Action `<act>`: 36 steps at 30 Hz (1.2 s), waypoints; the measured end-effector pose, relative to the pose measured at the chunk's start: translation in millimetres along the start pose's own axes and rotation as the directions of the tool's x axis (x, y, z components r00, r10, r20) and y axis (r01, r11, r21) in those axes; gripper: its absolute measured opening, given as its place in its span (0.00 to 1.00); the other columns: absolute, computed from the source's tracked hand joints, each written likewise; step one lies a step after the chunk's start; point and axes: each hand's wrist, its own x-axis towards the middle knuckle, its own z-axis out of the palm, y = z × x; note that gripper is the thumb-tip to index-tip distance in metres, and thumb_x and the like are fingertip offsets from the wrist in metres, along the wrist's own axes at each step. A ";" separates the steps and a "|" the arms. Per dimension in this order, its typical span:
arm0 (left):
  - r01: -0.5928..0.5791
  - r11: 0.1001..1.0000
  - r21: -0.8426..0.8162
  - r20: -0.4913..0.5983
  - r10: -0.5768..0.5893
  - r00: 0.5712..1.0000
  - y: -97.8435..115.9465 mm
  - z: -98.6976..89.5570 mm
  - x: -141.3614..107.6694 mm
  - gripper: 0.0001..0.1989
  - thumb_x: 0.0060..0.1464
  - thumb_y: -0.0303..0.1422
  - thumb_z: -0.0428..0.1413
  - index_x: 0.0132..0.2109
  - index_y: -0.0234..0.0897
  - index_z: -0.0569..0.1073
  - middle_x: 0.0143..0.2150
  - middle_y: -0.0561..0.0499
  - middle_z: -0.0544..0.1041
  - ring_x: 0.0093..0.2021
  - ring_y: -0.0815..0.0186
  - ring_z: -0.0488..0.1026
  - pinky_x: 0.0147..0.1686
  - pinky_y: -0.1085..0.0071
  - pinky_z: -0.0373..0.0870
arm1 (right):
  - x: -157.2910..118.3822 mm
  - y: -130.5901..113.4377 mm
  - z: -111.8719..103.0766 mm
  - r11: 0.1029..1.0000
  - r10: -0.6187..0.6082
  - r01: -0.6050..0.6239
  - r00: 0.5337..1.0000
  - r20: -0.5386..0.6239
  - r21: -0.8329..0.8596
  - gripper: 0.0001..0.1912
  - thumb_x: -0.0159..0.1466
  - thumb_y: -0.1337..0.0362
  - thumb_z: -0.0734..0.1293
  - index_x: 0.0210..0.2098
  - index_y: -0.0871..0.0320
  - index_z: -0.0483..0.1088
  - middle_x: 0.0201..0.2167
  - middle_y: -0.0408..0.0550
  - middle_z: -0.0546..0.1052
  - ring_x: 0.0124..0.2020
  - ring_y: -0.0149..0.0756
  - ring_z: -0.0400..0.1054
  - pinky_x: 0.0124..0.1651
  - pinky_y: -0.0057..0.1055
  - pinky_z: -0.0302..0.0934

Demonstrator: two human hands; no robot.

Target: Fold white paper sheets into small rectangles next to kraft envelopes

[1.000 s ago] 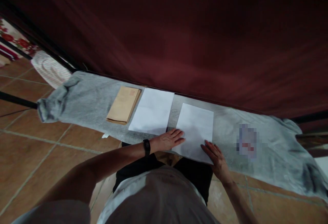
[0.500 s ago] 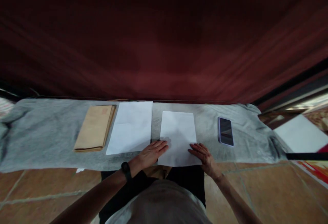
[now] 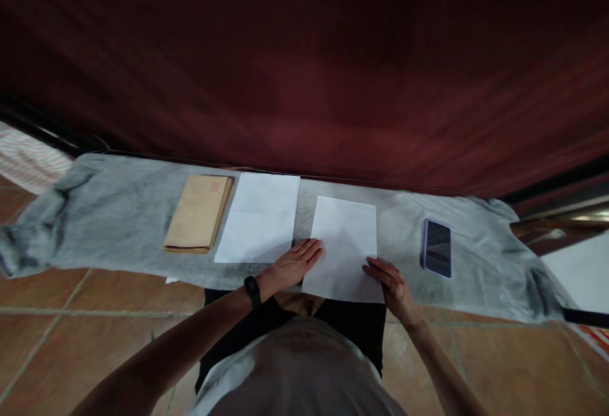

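A white sheet of paper [image 3: 343, 232] lies in front of me on a grey cloth, its near edge reaching the cloth's front edge. My left hand [image 3: 295, 260] rests flat across its left side, fingers stretched out and pointing right. At the lower right edge of the sheet is my right hand [image 3: 392, 286], fingers extended over the paper; its thumb is hidden. Left of this sheet lies more white paper [image 3: 261, 216], with a faint crease across it. Beyond that sits a stack of brown envelopes [image 3: 197, 213].
A phone [image 3: 438, 248] with a pale purple case lies to the right on the grey cloth [image 3: 128, 213]. Behind the cloth-covered surface hangs a dark red curtain [image 3: 304, 105]. Tiled floor [image 3: 118, 327] shows below, and a white panel [image 3: 580, 270] stands at the far right.
The camera view has tilted, so the cloth now slopes down to the right. My hands stay at the two sides of the sheet, with little visible movement on it.
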 end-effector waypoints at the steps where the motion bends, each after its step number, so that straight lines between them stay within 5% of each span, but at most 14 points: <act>1: -0.011 1.000 0.012 0.003 0.011 1.000 1.2 0.4 -0.4 0.30 0.60 0.18 0.46 0.68 0.33 0.62 0.71 0.38 0.62 0.72 0.57 0.57 0.68 0.56 0.56 | -0.4 0.6 0.0 1.000 -0.004 0.004 1.000 -0.001 0.003 0.30 0.68 0.75 0.55 0.62 0.44 0.70 0.62 0.46 0.73 0.62 0.43 0.67 0.60 0.50 0.66; 12: -0.008 0.999 0.048 -0.016 0.009 1.000 8.9 0.9 -0.4 0.28 0.62 0.21 0.46 0.68 0.31 0.62 0.71 0.36 0.62 0.71 0.54 0.58 0.69 0.56 0.55 | 0.2 -0.8 -7.2 0.999 -0.029 0.029 0.998 0.049 0.015 0.22 0.71 0.63 0.58 0.62 0.49 0.69 0.62 0.50 0.73 0.61 0.47 0.67 0.59 0.48 0.64; 21: 0.073 0.977 -0.198 0.076 -0.059 0.995 1.6 -16.5 -0.5 0.31 0.59 0.18 0.50 0.67 0.40 0.66 0.72 0.41 0.62 0.72 0.57 0.57 0.69 0.57 0.58 | 2.7 -4.1 -11.6 0.994 0.065 -0.073 0.993 0.098 0.081 0.25 0.66 0.66 0.65 0.62 0.49 0.69 0.62 0.50 0.72 0.62 0.48 0.66 0.62 0.50 0.61; 27: 0.082 0.943 -0.323 0.065 -0.065 0.996 -12.3 -29.5 7.6 0.29 0.56 0.17 0.52 0.62 0.43 0.72 0.68 0.47 0.68 0.69 0.61 0.63 0.68 0.59 0.60 | 23.9 -9.5 -15.9 0.973 0.140 -0.144 0.990 0.036 0.180 0.16 0.71 0.62 0.60 0.54 0.51 0.74 0.53 0.49 0.80 0.56 0.43 0.73 0.59 0.47 0.65; 33: 0.192 0.813 -0.549 0.026 -0.213 0.977 -20.5 -29.3 21.7 0.14 0.62 0.29 0.53 0.50 0.40 0.80 0.56 0.47 0.80 0.58 0.60 0.75 0.60 0.62 0.70 | 31.8 -13.0 -14.3 0.943 0.300 -0.287 0.952 -0.055 0.170 0.17 0.72 0.54 0.61 0.46 0.54 0.78 0.44 0.51 0.82 0.48 0.45 0.76 0.53 0.44 0.69; 36: 0.338 0.657 -0.674 0.061 -0.407 0.911 -19.8 -26.3 31.2 0.14 0.63 0.38 0.53 0.46 0.39 0.81 0.46 0.47 0.84 0.46 0.59 0.80 0.49 0.65 0.75 | 37.7 -12.5 -12.4 0.892 0.428 -0.407 0.901 -0.074 0.197 0.19 0.70 0.50 0.61 0.38 0.55 0.78 0.36 0.50 0.82 0.41 0.45 0.77 0.47 0.40 0.70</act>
